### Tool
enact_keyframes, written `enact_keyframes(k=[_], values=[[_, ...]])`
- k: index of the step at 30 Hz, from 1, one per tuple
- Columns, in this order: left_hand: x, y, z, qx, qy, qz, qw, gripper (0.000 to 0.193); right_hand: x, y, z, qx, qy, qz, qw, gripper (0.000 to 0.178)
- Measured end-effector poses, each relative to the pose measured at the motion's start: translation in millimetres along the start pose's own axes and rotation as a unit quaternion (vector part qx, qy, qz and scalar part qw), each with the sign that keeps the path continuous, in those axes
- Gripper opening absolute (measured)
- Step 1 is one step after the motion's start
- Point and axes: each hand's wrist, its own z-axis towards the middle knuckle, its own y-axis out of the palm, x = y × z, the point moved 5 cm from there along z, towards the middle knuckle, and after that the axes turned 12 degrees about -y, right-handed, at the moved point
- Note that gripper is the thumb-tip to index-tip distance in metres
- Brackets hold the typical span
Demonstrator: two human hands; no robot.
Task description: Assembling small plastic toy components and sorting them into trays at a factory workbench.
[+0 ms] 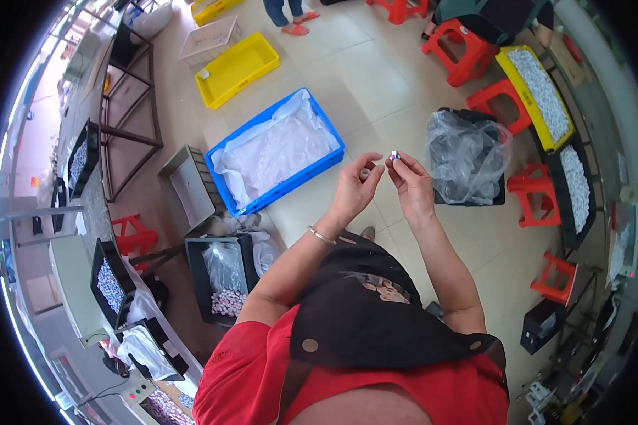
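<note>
Both of my hands are raised close together over the floor, just right of the blue crate. My left hand (354, 191), with a bangle on its wrist, is curled around a small whitish round piece (364, 173). Between thumb and fingertips, my right hand (413, 190) pinches a small shiny silver piece with coloured marks (395, 155). The two pieces are apart, and both are too small to name exactly.
Ahead on the left stands a blue crate (333, 157) lined with white plastic, with a yellow crate (273, 60) behind it. A black bin with clear plastic (468, 159) is at the right. Red stools (535, 191) line the right-hand benches; a person's feet (295, 30) show at the far edge.
</note>
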Motion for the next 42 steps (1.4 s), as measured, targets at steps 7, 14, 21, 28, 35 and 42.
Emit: enact_keyframes(k=[7, 14, 21, 28, 35, 42], values=[[24.0, 5.0, 70.5, 0.041, 0.168, 0.159, 0.972, 0.026, 13.9, 11.2, 94.7, -0.025, 0.060, 0.032, 0.997, 0.021], [33.8, 0.1, 162.2, 0.026, 0.134, 0.182, 0.974, 0.027, 10.9, 45.1, 179.4, -0.042, 0.059, -0.001, 0.997, 0.020], [39.0, -6.3, 239.5, 0.053, 0.174, 0.235, 0.955, 0.033, 24.9, 67.7, 253.0, -0.062, 0.088, -0.005, 0.994, 0.020], [37.6, 8.9, 307.8, 0.085, 0.132, 0.257, 0.953, 0.035, 14.8, 82.7, 333.6, -0.107, 0.060, -0.056, 0.991, 0.018], [58.1, 43.4, 397.1, 0.093, 0.066, 0.267, 0.957, 0.039, -3.7, 86.7, 435.2, -0.114, 0.076, -0.098, 0.986, 0.017], [64.1, 57.4, 428.2, 0.091, 0.042, 0.251, 0.963, 0.041, -15.1, 93.0, 488.0, -0.162, 0.118, -0.114, 0.973, 0.019]])
